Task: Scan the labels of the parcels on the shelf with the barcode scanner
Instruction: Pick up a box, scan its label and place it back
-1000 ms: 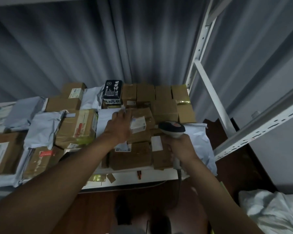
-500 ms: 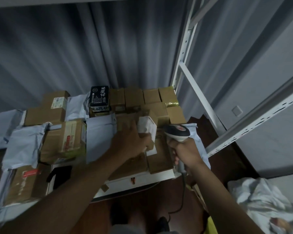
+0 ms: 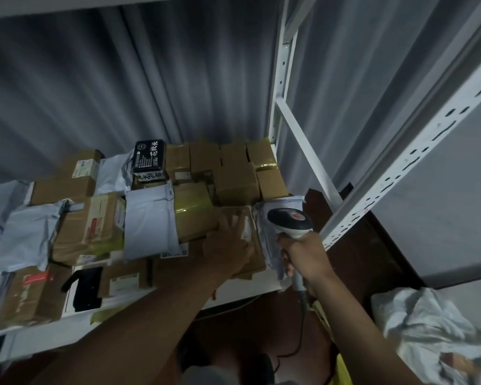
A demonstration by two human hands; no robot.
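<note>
parcels [image 3: 233, 187] on shelf [image 3: 250, 291], scanner [image 3: 290, 222] right

Bare forearms — no sleeves visible

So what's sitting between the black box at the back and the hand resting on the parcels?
In the head view, between the black box and the left hand lies a brown parcel wrapped in shiny yellowish tape, beside a grey mailer bag.

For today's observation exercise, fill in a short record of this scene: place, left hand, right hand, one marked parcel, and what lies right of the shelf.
place: white shelf packed with parcels
left hand: rests on a brown box at the front right
right hand: grips the scanner, head over the shelf's right end
marked parcel: black box at the back
right of shelf: crumpled white bag
</note>
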